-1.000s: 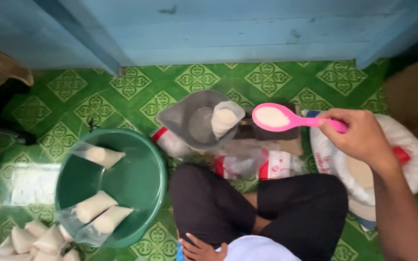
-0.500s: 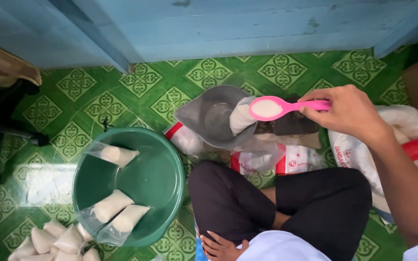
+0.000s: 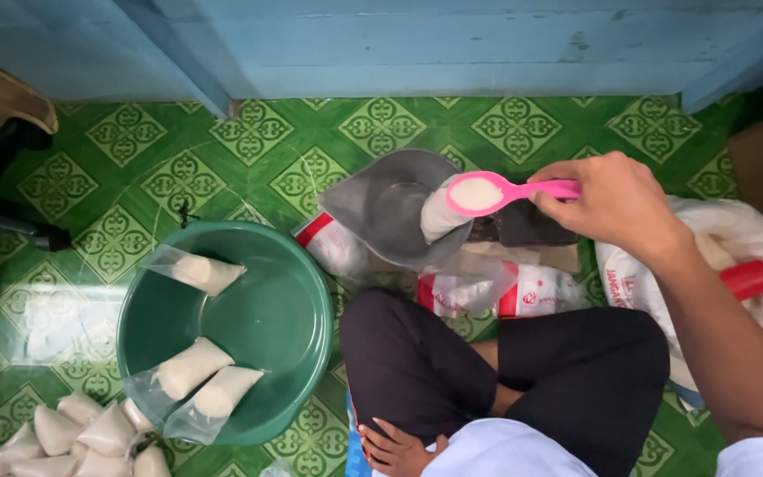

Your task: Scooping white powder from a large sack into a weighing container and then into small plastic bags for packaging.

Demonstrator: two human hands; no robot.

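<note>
Left hand: the left hand (image 3: 395, 449) rests low by the crossed legs, fingers loose, grasping nothing.
Basin: a green basin (image 3: 304, 305) holds three filled plastic packets (image 3: 189, 367); more packets lie on the floor beside it.
Right hand: the right hand (image 3: 615, 201) pinches the handle of a pink spoon (image 3: 489, 192) heaped with white grains.
Bag: the spoon's bowl hovers right over the small open bag (image 3: 439, 215) leaning in the grey scale pan (image 3: 381, 208).
Step in hand: topping up the bag, it seems.
Next move: probably a slow tilt, keeping the grains inside the bag's mouth.
Sack: the white sack (image 3: 752, 238) lies well right.

Clear filled packets (image 3: 192, 369) lie in the green basin (image 3: 298, 291); a red-white printed wrapper (image 3: 523, 291) lies beside the white sack (image 3: 752, 238).
</note>
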